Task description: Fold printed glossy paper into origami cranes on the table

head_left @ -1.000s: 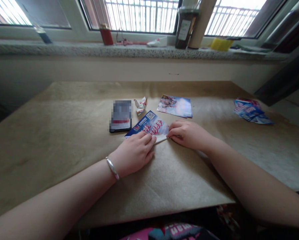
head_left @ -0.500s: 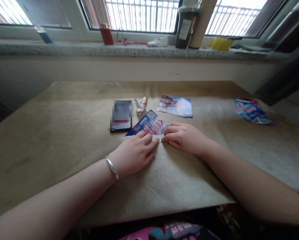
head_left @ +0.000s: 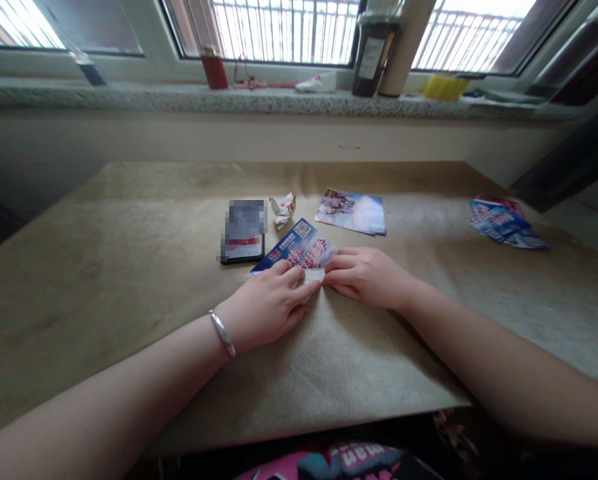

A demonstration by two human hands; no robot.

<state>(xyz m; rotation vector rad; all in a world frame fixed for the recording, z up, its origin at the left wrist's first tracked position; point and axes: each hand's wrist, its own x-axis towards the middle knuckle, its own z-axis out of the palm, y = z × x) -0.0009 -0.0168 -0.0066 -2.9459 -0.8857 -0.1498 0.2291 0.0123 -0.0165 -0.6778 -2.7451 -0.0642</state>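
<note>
Bench (head_left: pixel 93 300), tan. Phone (head_left: pixel 243 230), black-edged, screen pixelated. Left hand (head_left: pixel 271 303), silver bracelet (head_left: pixel 223 333) at wrist, palm down over near edge of blue leaflet (head_left: pixel 301 248); grip cannot be told. Paper figure (head_left: pixel 283 212), white, folded, just beyond leaflet. Leaflet on bench between hands. Printed sheets (head_left: pixel 351 212), overlapping, beyond right hand (head_left: pixel 361 275). Right hand narrow, fingers bunched on leaflet's right end; any pinch hidden. Leaflet pile (head_left: pixel 503 221), fanned, far right.

One view, head-worn. Looks from above the near edge of the table (head_left: pixel 103 280), facing forward and down across it. Close range: printed clothing (head_left: pixel 359 460) nearest, then left hand (head_left: pixel 266 303) and right hand (head_left: pixel 366 275). Both far table corners in. Far limit: speckled sill (head_left: pixel 149 99), railing (head_left: pixel 289 30) through the window.
</note>
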